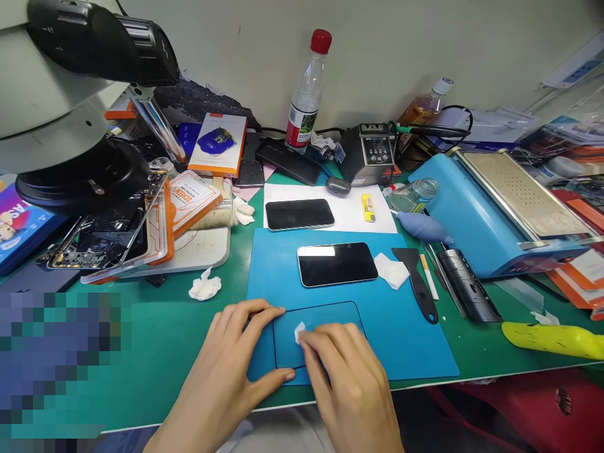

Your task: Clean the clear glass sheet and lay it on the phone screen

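Observation:
A clear phone screen glass (325,318) with a thin black border lies flat on the blue mat (401,352). My left hand (240,352) holds its left end, fingertips at the far edge and thumb at the near one. Pinched in my right hand (349,371) is a small folded white wipe (299,332), which rests against the glass. My right fingers and palm hide the glass's near right part. Just behind lies a dark phone (337,265), screen up, with a crumpled white wipe (392,271) beside it.
A second phone (299,214) lies on white paper. To the right are a black scraper (418,286), a cigarette (429,277), a blue blower bulb (425,228) and a blue machine (465,214). A microscope (75,94) overhangs the left; a bottle (306,100) stands behind.

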Action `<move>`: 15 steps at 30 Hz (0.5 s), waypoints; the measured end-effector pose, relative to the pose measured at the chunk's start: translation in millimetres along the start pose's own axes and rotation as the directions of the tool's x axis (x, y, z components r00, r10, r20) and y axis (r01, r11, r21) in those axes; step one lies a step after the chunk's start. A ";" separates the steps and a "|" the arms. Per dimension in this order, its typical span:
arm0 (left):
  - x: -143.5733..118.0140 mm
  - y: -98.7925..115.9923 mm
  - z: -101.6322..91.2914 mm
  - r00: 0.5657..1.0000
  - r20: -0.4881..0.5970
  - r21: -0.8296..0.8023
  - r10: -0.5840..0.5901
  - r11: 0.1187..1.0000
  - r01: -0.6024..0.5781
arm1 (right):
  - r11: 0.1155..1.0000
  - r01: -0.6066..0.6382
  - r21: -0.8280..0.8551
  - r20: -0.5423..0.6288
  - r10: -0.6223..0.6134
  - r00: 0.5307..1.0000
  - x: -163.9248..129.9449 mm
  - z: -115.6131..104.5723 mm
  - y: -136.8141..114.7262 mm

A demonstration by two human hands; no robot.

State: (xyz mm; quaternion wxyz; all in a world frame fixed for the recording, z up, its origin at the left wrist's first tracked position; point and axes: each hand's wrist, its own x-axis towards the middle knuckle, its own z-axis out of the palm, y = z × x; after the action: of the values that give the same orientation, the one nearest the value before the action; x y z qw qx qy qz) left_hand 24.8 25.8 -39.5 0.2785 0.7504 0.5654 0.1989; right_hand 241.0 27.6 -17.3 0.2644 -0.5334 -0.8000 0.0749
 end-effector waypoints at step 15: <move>-1.6 1.7 -0.2 1.000 -0.008 0.033 -0.021 0.999 0.021 | 1.000 0.013 -0.027 0.030 -0.012 0.999 -10.7 -7.2 2.3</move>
State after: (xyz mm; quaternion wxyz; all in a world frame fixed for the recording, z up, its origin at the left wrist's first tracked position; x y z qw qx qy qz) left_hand 25.5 23.9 -38.2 0.2661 0.7481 0.5776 0.1893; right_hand 249.6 17.9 -15.7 0.2454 -0.5309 -0.8081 0.0704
